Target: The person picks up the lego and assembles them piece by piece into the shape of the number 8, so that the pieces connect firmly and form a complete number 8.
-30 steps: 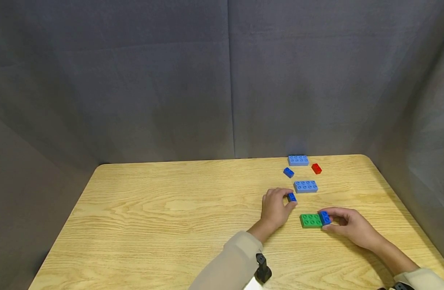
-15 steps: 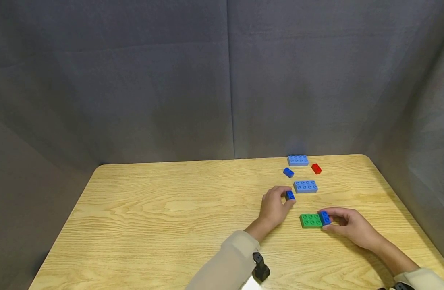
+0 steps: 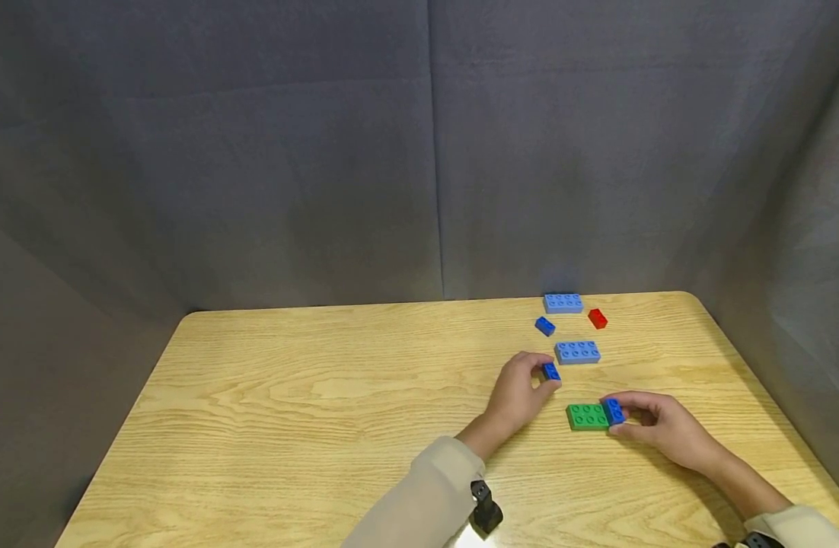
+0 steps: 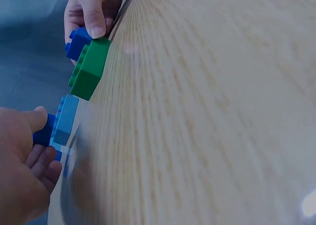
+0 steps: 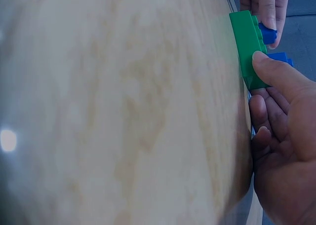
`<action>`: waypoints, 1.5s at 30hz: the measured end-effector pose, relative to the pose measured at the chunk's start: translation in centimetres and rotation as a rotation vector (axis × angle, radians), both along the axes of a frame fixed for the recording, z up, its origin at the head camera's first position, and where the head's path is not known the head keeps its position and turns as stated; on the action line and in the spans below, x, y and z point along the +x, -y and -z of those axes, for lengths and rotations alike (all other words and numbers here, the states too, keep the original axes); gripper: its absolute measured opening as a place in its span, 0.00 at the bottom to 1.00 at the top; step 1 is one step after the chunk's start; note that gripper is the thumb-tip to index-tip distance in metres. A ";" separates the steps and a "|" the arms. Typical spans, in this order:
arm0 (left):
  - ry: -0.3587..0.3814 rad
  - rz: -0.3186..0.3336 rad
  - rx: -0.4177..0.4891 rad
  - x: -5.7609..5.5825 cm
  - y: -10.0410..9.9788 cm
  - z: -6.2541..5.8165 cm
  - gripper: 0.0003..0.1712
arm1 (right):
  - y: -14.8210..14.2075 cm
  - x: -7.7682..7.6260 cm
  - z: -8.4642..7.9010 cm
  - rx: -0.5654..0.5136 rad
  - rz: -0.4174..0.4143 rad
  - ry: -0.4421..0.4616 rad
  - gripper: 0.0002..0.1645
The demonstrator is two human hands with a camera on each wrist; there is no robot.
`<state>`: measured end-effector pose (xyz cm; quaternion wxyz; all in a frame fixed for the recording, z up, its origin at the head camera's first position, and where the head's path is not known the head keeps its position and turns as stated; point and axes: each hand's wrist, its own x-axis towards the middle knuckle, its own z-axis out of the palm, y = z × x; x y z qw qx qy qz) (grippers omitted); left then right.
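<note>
Between thumb and fingertips, my left hand pinches a small dark blue toy brick. Whether that brick touches the table I cannot tell. A green toy brick lies nearer me, with a second small dark blue brick seated crosswise on its right end. My right hand grips this end, its thumb against the green brick in the right wrist view. A light blue brick lies just behind and right of the left hand's brick.
At the back of the wooden table lie another light blue brick, a small dark blue brick and a small red brick. Dark grey curtains close off the back and sides.
My left hand shifts slightly left with its blue brick, then a little back to the right. The right hand and the green brick stay still.
</note>
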<state>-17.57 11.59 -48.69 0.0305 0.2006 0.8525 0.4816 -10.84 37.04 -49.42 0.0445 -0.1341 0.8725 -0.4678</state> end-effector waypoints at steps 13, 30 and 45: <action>-0.075 0.121 -0.080 1.2 0.2 -1.0 0.20 | 0.0 0.1 0.1 -0.013 -0.006 -0.013 0.22; -0.141 0.244 -0.140 2.6 -0.3 -0.7 0.20 | -0.1 0.0 0.2 -0.062 -0.038 -0.009 0.22; -0.130 0.257 -0.155 3.0 -0.4 -0.2 0.20 | -0.1 0.0 0.1 -0.055 -0.040 0.004 0.22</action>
